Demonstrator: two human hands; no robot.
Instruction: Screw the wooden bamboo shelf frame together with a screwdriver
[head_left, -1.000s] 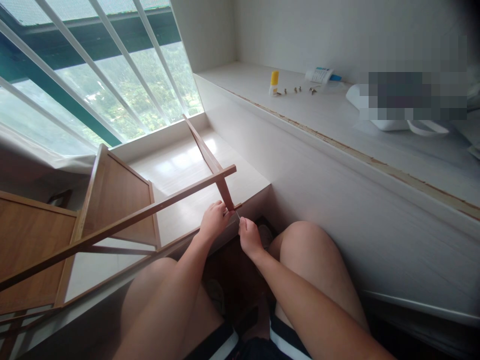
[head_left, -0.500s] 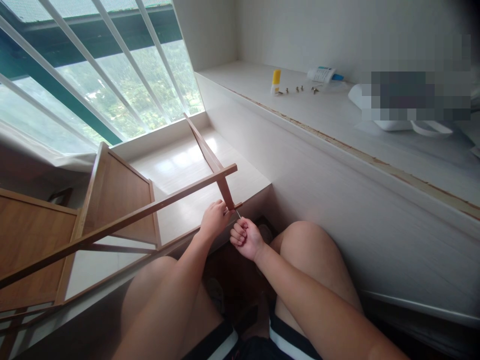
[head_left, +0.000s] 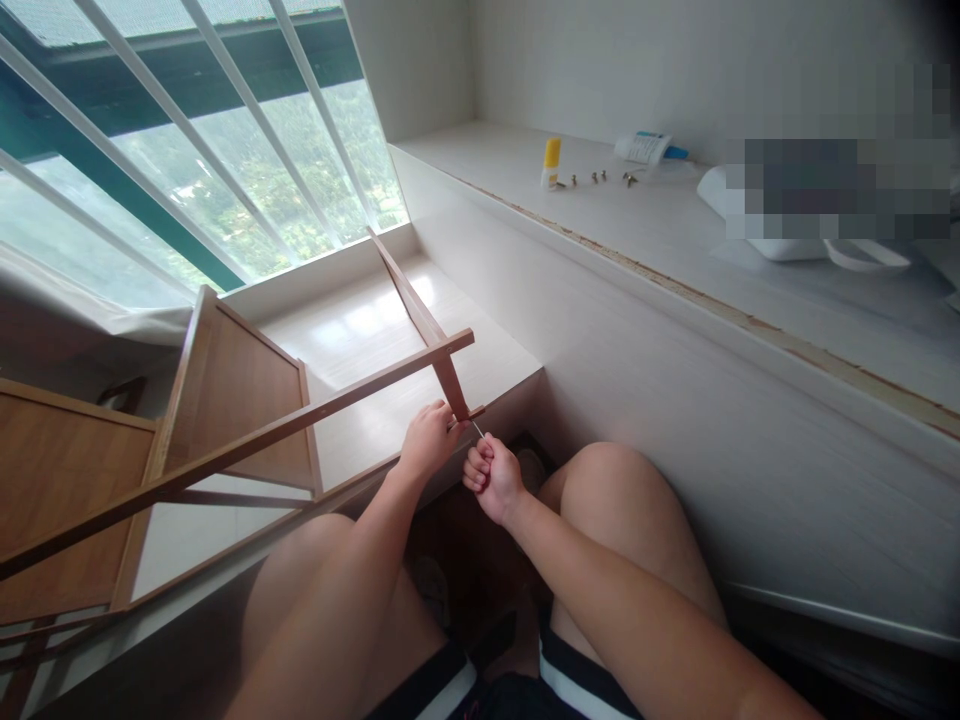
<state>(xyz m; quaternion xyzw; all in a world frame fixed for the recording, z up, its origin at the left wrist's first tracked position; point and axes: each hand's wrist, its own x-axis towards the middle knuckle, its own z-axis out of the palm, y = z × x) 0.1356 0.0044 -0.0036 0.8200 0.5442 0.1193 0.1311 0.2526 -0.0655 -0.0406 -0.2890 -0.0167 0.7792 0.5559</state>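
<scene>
A brown wooden frame (head_left: 319, 408), made of long bars and panels, rests on the pale ledge. At the lower end of its short crosspiece (head_left: 448, 384), my left hand (head_left: 427, 440) is closed round the wood, with part of the fingers hidden behind it. My right hand (head_left: 493, 478) makes a fist just to the right and below. From that fist a thin metal shaft (head_left: 477, 429), like a screwdriver's, runs up to the crosspiece's end; the handle is hidden in my fingers. Whatever the tip meets is too small to make out.
On the raised shelf (head_left: 675, 240) at right stand a yellow-capped glue bottle (head_left: 551, 165), several small screws (head_left: 595, 177), a white tube with a blue cap (head_left: 645, 149) and a white bag (head_left: 787, 245). A barred window (head_left: 225, 150) lies beyond the pale ledge (head_left: 345, 440). My knees flank the work.
My right fist has shifted very slightly to the right and turned a little, still around the tool. My left hand and the wooden frame stay where they were.
</scene>
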